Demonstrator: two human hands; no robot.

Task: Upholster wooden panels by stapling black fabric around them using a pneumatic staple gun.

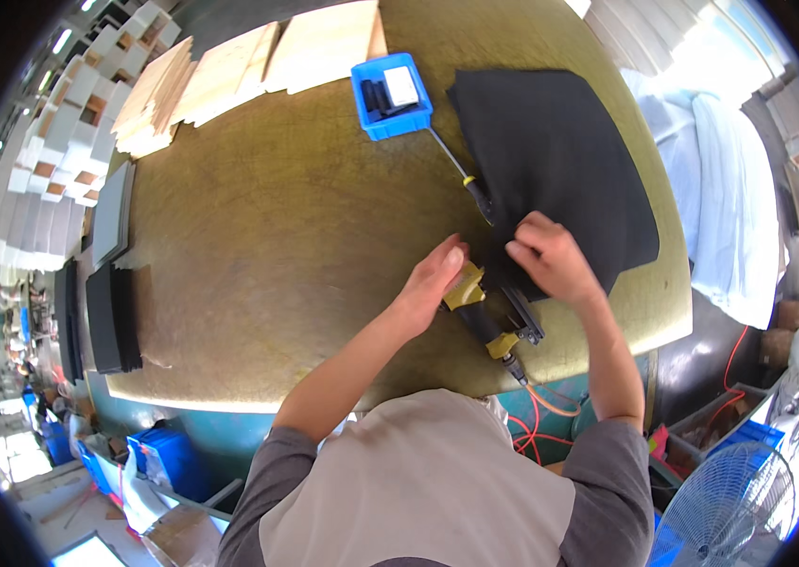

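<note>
Your staple gun sits close to the table's near edge, bare room to its left; your left hand rests curled on its head; your right hand pinches the black fabric just beyond it.

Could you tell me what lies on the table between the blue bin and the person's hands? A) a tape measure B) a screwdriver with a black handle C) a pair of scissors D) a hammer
B: a screwdriver with a thin metal shaft and black handle lies between the blue bin and the hands, along the black fabric's edge.
</note>
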